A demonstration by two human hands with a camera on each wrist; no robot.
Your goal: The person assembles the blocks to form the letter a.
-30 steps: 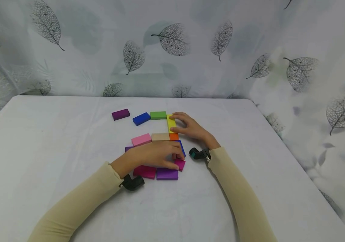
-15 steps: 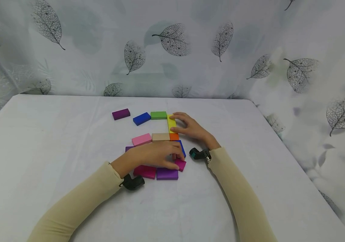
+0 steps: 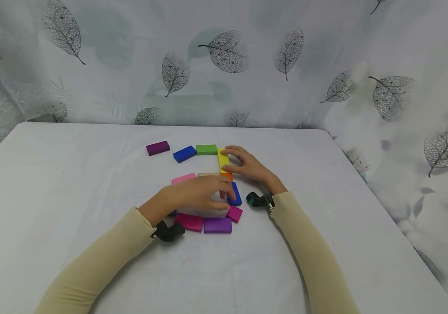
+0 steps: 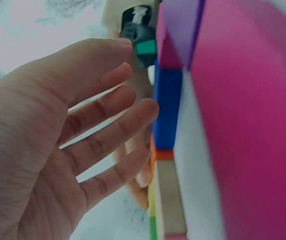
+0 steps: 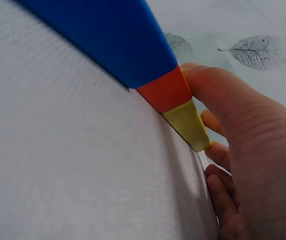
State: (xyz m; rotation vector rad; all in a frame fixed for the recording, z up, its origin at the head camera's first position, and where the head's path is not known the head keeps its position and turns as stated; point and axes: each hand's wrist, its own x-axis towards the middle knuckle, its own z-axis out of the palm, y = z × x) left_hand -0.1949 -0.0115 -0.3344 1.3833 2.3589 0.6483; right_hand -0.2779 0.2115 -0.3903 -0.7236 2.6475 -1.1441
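Note:
In the head view, my left hand [image 3: 198, 193] hovers over the middle of an outline of coloured blocks, thumb and fingers spread with nothing between them. Its fingertips are close to a blue block [image 3: 234, 194], and a small magenta block [image 3: 234, 213] lies just below the thumb. My right hand [image 3: 249, 166] rests at the right side of a yellow block [image 3: 224, 162], index fingertip by its far end, thumb by its near end. An orange block [image 5: 165, 90] meets the yellow one end to end. The left hand hides part of a beige block [image 4: 167, 195].
A green block [image 3: 206, 150], a second blue block [image 3: 185, 154] and a dark purple block [image 3: 158, 148] lie along the back. A pink block [image 3: 183, 178] sits left of the beige one. Nearest me are a crimson block [image 3: 189, 222] and a purple block [image 3: 217, 225] on the white tablecloth [image 3: 70, 183].
My left hand has let go of the small magenta block and drawn back up and away, uncovering more of the blue block. The right hand stays beside the yellow block.

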